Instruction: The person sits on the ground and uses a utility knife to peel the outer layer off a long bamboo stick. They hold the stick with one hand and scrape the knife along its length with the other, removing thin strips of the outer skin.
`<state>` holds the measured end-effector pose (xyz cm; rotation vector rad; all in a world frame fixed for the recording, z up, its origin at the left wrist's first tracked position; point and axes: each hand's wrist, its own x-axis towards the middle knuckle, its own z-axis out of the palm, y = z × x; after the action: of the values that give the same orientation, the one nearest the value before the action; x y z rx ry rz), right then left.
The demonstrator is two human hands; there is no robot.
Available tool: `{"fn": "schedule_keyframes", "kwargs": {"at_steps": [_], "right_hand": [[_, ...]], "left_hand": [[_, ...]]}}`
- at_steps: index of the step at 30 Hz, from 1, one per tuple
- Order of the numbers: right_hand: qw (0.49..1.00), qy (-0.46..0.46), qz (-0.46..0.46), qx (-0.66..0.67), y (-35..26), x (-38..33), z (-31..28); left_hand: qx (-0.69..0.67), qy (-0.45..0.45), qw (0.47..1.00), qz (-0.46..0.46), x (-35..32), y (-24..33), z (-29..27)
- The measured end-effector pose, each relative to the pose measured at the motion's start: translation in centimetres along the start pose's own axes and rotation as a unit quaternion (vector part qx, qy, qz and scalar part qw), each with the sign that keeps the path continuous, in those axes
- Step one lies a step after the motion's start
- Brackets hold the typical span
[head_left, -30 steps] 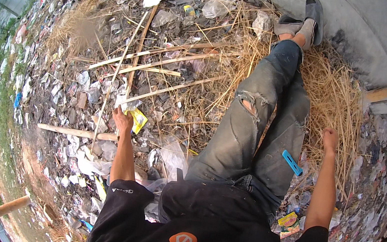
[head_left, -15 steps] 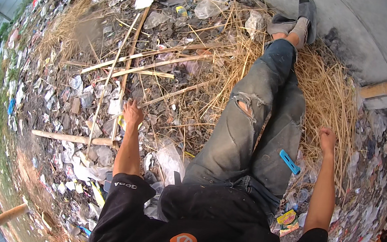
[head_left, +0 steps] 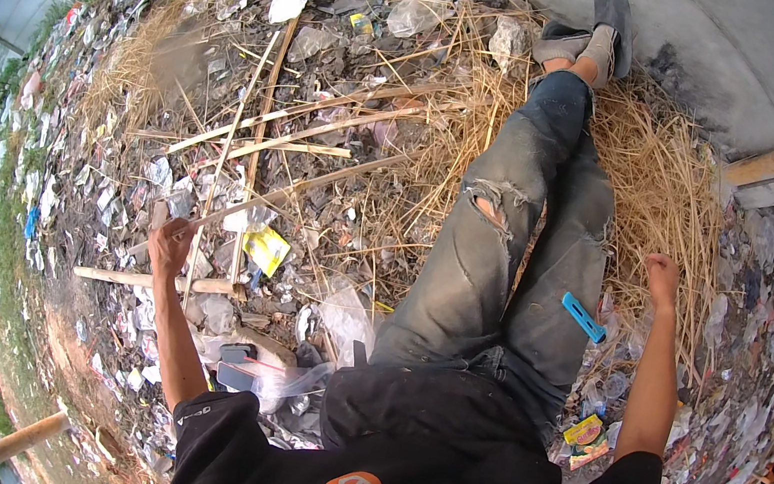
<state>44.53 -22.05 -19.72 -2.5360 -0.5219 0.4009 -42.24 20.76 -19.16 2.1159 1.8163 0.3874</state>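
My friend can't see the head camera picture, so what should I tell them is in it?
A person's left hand grips a thin wooden strip over littered ground. Their right hand is near straw, and a blue tool rests on their torn trousers.

The long wooden strip (head_left: 304, 190) is tan, the slim plastic tool (head_left: 584, 317) bright blue, the ripped cloth trousers (head_left: 448, 272) apparently grey-green, the loose dry straw (head_left: 667, 200) golden.
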Motion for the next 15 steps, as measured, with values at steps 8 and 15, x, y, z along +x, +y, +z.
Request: {"fn": "schedule_keyframes", "kwargs": {"at_steps": [8, 15], "right_hand": [[1.000, -0.002, -0.027, -0.008, -0.4, 1.4, 3.2], [0.998, -0.006, -0.059, -0.006, -4.5, 0.5, 2.2]], "left_hand": [[0.218, 0.231, 0.935, 0.159, -3.3, 1.4, -19.3], [0.376, 0.351, 0.834, 0.200, -6.2, 9.6, -31.6]]}}
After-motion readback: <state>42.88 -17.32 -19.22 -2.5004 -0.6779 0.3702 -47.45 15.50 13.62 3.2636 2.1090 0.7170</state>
